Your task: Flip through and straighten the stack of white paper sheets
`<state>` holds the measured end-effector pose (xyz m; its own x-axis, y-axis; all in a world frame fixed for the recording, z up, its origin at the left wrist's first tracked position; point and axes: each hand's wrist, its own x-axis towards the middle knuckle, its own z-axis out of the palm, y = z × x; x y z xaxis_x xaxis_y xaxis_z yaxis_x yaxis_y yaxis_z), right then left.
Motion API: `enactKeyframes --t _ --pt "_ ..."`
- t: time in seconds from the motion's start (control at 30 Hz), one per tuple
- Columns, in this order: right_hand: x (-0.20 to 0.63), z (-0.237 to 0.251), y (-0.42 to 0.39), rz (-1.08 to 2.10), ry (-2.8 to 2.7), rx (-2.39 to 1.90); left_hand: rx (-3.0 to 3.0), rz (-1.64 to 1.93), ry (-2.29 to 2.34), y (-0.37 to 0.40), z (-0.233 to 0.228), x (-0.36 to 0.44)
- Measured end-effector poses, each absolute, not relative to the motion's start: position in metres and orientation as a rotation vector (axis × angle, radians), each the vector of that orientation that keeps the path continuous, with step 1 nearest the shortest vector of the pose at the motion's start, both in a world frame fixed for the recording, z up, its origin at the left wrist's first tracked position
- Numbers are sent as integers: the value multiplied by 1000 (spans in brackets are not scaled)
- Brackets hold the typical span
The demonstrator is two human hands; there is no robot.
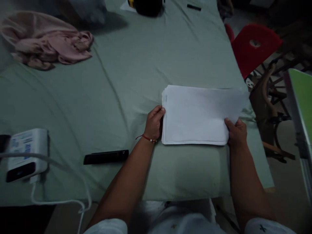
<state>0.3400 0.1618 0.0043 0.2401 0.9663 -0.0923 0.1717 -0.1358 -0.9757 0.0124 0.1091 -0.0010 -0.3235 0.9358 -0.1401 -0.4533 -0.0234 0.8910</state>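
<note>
A stack of white paper lies between my hands, just over the green cloth near the table's front edge. My left hand is closed on the stack's left edge, with thumb and fingers pressed together there. At the lower right corner, my right hand grips the paper with its thumb on top; its other fingers are partly hidden. Toward the upper right the top sheet looks blurred and slightly lifted. Left of my left forearm rests a black stapler-like object, touched by neither hand.
On the green tablecloth, a crumpled pink cloth lies far left. A white device with a cable sits front left. A dark object and a small black item are at the back. A red chair stands right.
</note>
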Motion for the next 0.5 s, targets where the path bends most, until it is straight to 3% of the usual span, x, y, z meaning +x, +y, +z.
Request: enactKeyframes --t 0.3,0.5 --pt "350 -11 171 1034 -1071 -1365 569 1552 901 106 10 10" --pt "347 -8 168 1048 -1035 -1369 665 1611 1086 111 -7 10"
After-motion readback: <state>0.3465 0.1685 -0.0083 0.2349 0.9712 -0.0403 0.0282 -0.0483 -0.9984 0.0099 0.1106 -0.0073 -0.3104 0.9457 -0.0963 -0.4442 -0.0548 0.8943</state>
